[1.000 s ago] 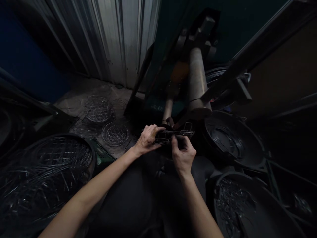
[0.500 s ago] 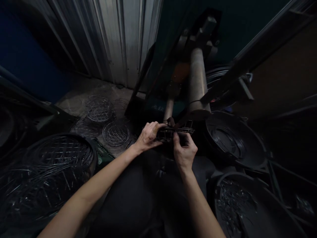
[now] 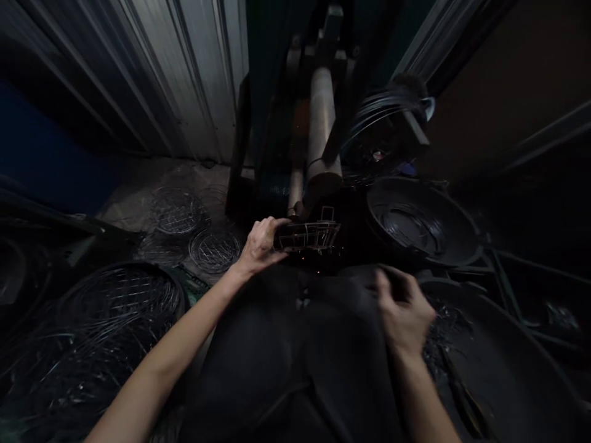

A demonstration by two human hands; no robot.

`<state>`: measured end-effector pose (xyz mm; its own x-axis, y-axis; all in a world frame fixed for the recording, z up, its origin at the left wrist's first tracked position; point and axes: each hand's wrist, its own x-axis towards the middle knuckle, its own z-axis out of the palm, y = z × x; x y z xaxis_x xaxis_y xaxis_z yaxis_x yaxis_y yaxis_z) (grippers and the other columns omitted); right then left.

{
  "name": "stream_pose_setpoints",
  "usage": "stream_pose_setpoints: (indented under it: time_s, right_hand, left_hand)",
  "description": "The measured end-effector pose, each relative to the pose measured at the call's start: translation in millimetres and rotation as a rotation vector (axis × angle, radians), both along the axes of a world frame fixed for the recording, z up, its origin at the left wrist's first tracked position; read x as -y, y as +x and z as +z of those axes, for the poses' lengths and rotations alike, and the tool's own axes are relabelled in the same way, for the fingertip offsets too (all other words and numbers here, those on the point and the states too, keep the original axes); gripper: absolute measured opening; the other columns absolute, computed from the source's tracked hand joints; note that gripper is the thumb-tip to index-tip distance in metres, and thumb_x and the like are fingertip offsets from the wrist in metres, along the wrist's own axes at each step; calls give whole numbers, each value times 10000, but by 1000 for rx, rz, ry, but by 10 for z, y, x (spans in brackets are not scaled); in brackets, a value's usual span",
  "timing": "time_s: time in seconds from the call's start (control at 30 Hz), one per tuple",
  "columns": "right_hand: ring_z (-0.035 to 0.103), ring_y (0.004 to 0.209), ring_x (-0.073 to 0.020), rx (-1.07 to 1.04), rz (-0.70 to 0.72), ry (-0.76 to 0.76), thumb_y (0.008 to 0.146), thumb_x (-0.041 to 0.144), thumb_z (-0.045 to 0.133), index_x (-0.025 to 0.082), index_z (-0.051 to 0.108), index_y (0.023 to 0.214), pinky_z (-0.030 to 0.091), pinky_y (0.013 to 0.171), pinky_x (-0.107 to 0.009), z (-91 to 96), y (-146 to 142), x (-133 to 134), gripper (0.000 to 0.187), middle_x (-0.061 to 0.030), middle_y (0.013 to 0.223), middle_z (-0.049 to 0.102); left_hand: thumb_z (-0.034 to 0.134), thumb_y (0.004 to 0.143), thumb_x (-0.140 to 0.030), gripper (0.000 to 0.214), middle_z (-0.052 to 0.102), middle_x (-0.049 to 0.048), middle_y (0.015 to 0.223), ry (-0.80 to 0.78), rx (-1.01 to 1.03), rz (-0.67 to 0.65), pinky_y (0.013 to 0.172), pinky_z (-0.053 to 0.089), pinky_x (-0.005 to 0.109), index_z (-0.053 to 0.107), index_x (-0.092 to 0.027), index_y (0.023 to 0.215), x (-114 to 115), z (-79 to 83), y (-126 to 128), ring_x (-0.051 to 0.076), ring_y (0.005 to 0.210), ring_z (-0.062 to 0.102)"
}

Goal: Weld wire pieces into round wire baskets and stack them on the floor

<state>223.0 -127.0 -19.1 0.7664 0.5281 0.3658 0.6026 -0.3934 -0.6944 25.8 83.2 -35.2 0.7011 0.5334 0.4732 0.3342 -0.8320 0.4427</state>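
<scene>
My left hand [image 3: 261,246] grips the left end of a small wire basket [image 3: 308,235], thumb on top and fingers below. The basket lies on its side under the electrode of a welding machine [image 3: 321,117], and a wire loop sticks up near its right end. Orange sparks glow just beneath it. My right hand [image 3: 406,307] is apart from the basket, above the right thigh and beside a dark basin [image 3: 498,363] of small wire pieces. Its fingers are loosely curled with a gap to the thumb, and I see nothing between them.
Round wire grids [image 3: 215,250] lie on the floor at left. A heap of wire grids [image 3: 124,295] fills a container at lower left. Another basin [image 3: 462,234] holds wire rings at right. Pliers [image 3: 462,394] rest in the near basin. Coiled wire [image 3: 383,111] hangs behind the machine.
My right hand has left the basket and moved right and down towards the near basin. My left hand still holds the basket. Sparks have appeared below it, and the view has shifted right.
</scene>
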Motion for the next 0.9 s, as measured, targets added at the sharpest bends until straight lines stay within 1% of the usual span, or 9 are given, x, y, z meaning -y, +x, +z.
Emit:
stream_pose_setpoints:
  time_s: [0.1, 0.17, 0.23, 0.37, 0.43, 0.57, 0.7, 0.8, 0.9]
  right_hand:
    - [649, 809, -320, 38, -298, -547, 796, 378, 537, 143, 661, 892, 488, 715, -408, -436, 669, 831, 283, -152, 822, 681]
    - [649, 773, -336, -42, -268, -956, 782, 330, 543, 117, 648, 886, 481, 669, -405, -770, 956, 1237, 259, -185, 783, 670]
    - [651, 732, -315, -125, -210, -1085, 739, 311, 599, 129, 645, 838, 478, 635, -369, -1063, 1049, 1476, 213, -165, 730, 664]
    - [656, 760, -253, -210, -164, -1083, 724, 304, 624, 161, 648, 827, 470, 673, -299, -1392, 976, 1563, 178, -125, 768, 676]
    - [657, 781, -241, -234, -168, -1076, 742, 295, 606, 159, 655, 862, 466, 692, -288, -1427, 968, 1557, 188, -120, 803, 684]
    - [656, 769, -241, -248, -202, -1088, 816, 331, 534, 116, 651, 946, 464, 676, -288, -1379, 1069, 1628, 277, -132, 823, 686]
    - [636, 856, -285, -156, -223, -1122, 866, 300, 468, 57, 598, 1060, 449, 736, -338, -1267, 1108, 1689, 337, -202, 937, 663]
    - [625, 858, -319, -90, -219, -1147, 878, 232, 419, 2, 563, 1086, 437, 746, -380, -1177, 1027, 1668, 341, -262, 954, 638]
    - [638, 814, -303, -79, -197, -1149, 873, 156, 385, -3, 547, 1131, 445, 724, -378, -1146, 937, 1584, 343, -254, 918, 646]
  left_hand:
    - [682, 689, -276, 593, 550, 77, 1049, -121, -102, -60, 792, 422, 351, 436, -179, 1220, 316, 57, 39, 236, 920, 547]
    - [685, 687, -265, 629, 529, 91, 1067, -184, -241, -109, 791, 435, 361, 428, -171, 1253, 528, 96, 143, 241, 913, 542]
    - [683, 694, -247, 676, 507, 114, 1101, -188, -358, -193, 817, 430, 394, 399, -168, 1302, 676, 118, 243, 260, 944, 527]
    - [714, 685, -351, 953, 403, 151, 1291, -187, -361, -391, 972, 323, 515, 160, -232, 1451, 712, 50, 188, 335, 1164, 412]
    - [704, 695, -422, 995, 368, 139, 1320, -212, -314, -335, 1012, 279, 529, 93, -266, 1465, 678, -36, 33, 341, 1213, 373]
    - [658, 758, -450, 881, 367, 116, 1308, -342, -183, -100, 1041, 295, 487, 136, -288, 1449, 734, -230, -249, 300, 1238, 372]
    - [742, 659, -472, 998, 331, 114, 1331, -473, -172, -112, 1043, 323, 495, 149, -282, 1438, 831, -358, -315, 319, 1266, 341]
    - [705, 714, -397, 866, 415, 99, 1241, -475, -153, -82, 1010, 371, 464, 215, -261, 1416, 804, -432, -293, 283, 1184, 430]
    - [684, 731, -361, 760, 478, 80, 1180, -458, -100, -69, 975, 410, 419, 292, -244, 1371, 763, -485, -271, 252, 1122, 485]
